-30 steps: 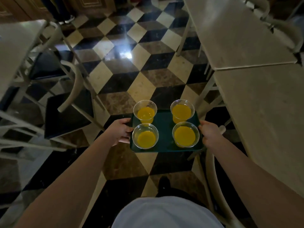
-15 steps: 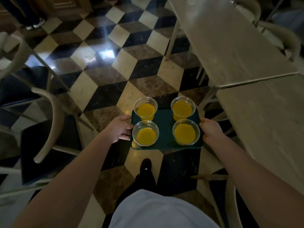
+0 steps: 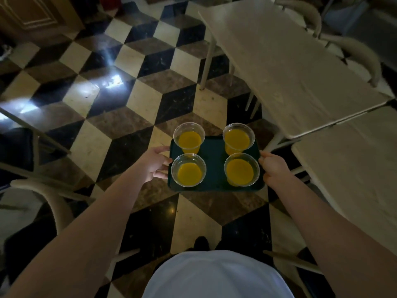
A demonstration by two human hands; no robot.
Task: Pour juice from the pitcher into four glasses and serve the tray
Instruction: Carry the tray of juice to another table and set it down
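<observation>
Near the bottom of the frame a white shirt hides most of the legs; only a dark shoe tip (image 3: 200, 241) shows, so the footing is hard to judge. A chair leg (image 3: 294, 261) at lower right lies close to the walking path and could catch a foot.

In the centre of the frame the green tray (image 3: 213, 163) is carried in the air over the tiled floor (image 3: 141, 100). The left hand (image 3: 155, 163) grips its left edge with curled fingers, and the right hand (image 3: 273, 167) grips the right edge; the fingers under the tray are hidden.

The four glasses (image 3: 188, 169) of juice stand free on the tray, so a tilt or a bump could slide them or spill them.

At upper right the table (image 3: 285, 67) has its corner near the tray, a risk when passing. The pitcher is not in view.
</observation>
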